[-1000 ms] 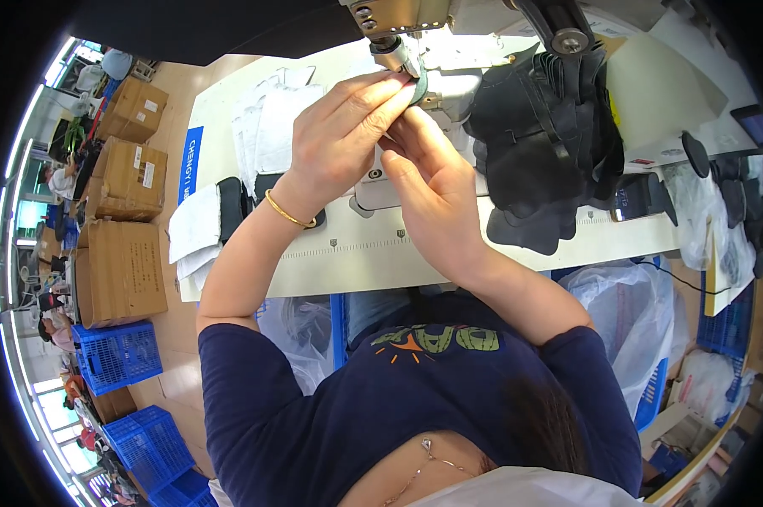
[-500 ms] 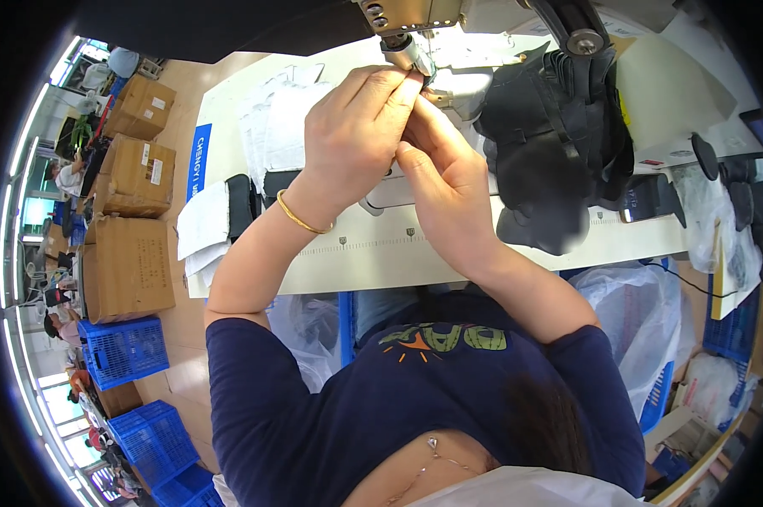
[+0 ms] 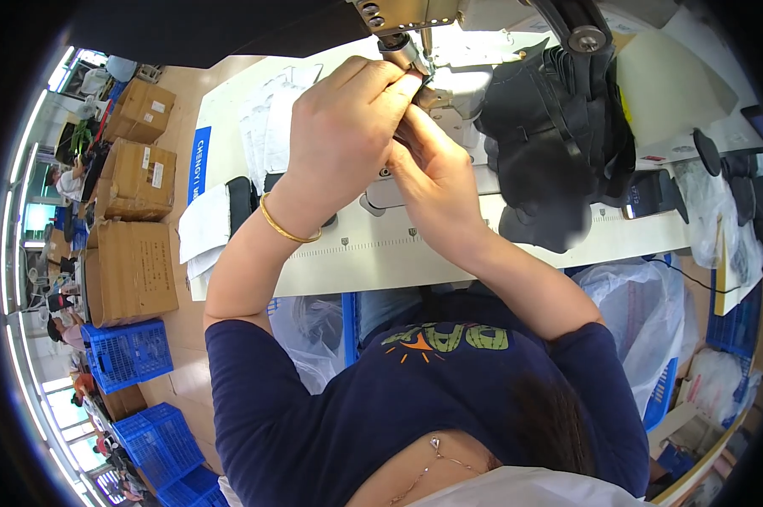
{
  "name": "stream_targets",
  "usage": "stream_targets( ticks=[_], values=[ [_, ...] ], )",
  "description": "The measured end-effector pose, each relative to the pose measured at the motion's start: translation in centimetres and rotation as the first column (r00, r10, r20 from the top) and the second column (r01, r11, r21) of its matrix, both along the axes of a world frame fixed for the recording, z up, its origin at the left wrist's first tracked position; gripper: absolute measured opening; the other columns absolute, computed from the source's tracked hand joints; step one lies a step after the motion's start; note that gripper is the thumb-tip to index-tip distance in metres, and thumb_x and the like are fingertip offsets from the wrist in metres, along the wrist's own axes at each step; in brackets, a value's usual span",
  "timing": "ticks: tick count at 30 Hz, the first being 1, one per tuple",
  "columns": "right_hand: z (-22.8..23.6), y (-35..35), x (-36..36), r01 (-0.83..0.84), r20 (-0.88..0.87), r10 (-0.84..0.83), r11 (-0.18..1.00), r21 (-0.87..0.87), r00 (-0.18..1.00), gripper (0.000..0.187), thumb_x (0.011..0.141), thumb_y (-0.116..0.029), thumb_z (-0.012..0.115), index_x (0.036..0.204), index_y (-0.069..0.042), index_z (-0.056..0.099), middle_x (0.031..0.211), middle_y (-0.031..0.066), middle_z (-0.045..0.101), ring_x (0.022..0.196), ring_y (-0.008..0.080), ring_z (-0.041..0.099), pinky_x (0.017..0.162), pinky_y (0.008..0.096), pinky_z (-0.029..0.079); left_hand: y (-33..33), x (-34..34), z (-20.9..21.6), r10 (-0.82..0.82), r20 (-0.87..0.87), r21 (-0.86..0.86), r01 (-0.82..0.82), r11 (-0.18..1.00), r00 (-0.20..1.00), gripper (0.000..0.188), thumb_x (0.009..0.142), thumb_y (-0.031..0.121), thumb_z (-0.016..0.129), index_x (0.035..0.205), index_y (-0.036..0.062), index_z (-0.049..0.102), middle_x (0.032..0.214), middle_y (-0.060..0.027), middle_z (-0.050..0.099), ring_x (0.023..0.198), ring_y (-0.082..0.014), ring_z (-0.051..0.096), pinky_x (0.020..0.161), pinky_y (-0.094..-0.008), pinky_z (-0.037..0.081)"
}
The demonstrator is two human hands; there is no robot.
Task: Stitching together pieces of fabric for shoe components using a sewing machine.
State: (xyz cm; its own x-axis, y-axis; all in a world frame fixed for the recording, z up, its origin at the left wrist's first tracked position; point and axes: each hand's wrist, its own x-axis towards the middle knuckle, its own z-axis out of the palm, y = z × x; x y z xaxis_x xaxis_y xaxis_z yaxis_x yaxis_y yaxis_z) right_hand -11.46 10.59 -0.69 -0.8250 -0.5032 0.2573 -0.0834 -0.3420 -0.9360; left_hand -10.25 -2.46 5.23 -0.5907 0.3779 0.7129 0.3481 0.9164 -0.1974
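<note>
Sewing table [image 3: 516, 253]: the long white top ran across the view, much as in the two earlier pictures, though it sat larger and nearer the middle now.
Sewing machine [image 3: 407, 15]: its grey head hung at the top edge; over the last second the view had closed in on it, so the needle area came nearer the centre.
Black pieces [image 3: 559, 144]: a dark stack lay on the table just right of the hands and had not shifted.
Left hand [image 3: 343, 144]: it had climbed toward the machine's needle bar and was curled, its fingertips pinched at the metal foot [image 3: 405, 52]; a gold bangle [image 3: 281, 228] sat on the wrist.
Right hand [image 3: 436, 173]: it had followed up beneath the left, touching it, with fingers bent toward the same spot.
Meaning: both hands had drawn together at the needle, so the work looked like fine fiddling at the foot or thread, not feeding cloth.
Small part [image 3: 425, 84]: a pale scrap showed between the fingertips just under the foot; one second before, it had read greenish.
Hidden: the left hand covered most of the right hand's fingers, so I could not tell whether the right hand gripped anything.
Cut off: the top of the machine ran out of the picture.
Hard to make out: needle and thread were too small to see.
</note>
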Motion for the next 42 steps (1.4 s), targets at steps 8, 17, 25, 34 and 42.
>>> stream_targets(
  ticks=[8,17,25,34,42],
  values=[
    [-1.5,-2.5,-0.9,0.168,-0.138,-0.167,0.986,-0.003,0.976,0.011,0.096,-0.005,0.054,0.096,0.005,0.058,0.072,0.0194,0.061,0.056,0.0214,0.054,0.057,0.0369,0.045,0.1,0.1,0.3,-0.019,-0.002,0.016,0.019,1.0,1.0,0.024,0.071,0.008,0.068,0.094,0.0039,0.071,0.089,-0.0018,0.065,0.078,-0.0182,0.063,0.063,-0.0288,0.053],
    [-1.0,-2.1,-0.3,0.153,-0.076,-0.155,0.988,-0.033,0.985,0.014,0.097,-0.004,0.052,0.087,0.005,0.054,0.065,0.0146,0.055,0.056,0.014,0.049,0.053,0.035,0.042,0.2,0.3,0.4,-0.016,-0.002,-0.021,0.016,1.0,1.0,0.025,0.071,0.007,0.067,0.096,0.0026,0.07,0.088,-0.0029,0.063,0.076,-0.0188,0.06,0.061,-0.0305,0.052],
    [0.3,-0.8,0.2,0.065,0.023,-0.064,0.997,-0.035,0.998,0.017,0.101,-0.005,0.048,0.087,0.002,0.055,0.062,0.0015,0.053,0.053,0.0045,0.046,0.047,0.0278,0.038,0.7,0.7,0.6,-0.027,0.042,0.006,0.027,1.0,0.999,0.025,0.07,0.004,0.067,0.094,0.0005,0.069,0.086,-0.0037,0.062,0.077,-0.0195,0.06,0.061,-0.0304,0.052],
    [0.6,0.0,0.2,0.051,0.029,-0.049,0.998,-0.043,0.998,0.016,0.101,-0.006,0.048,0.089,0.001,0.057,0.065,-0.0007,0.053,0.058,0.0026,0.044,0.049,0.0258,0.036,1.8,1.0,1.0,0.031,0.076,0.023,-0.032,0.999,0.997,0.03,0.066,0.002,0.067,0.096,0.0,0.068,0.086,-0.0063,0.06,0.079,-0.0214,0.06,0.062,-0.0321,0.052],
    [0.1,0.8,0.0,0.004,0.073,0.002,0.997,-0.073,0.997,0.017,0.101,-0.006,0.05,0.087,0.001,0.056,0.068,-0.0026,0.053,0.063,0.0019,0.042,0.052,0.0249,0.036,2.5,1.5,1.1,0.062,0.144,0.061,-0.071,0.996,0.988,0.032,0.064,0.0,0.067,0.095,-0.0009,0.067,0.087,-0.0071,0.06,0.082,-0.023,0.06,0.064,-0.0328,0.052]
  ],
)
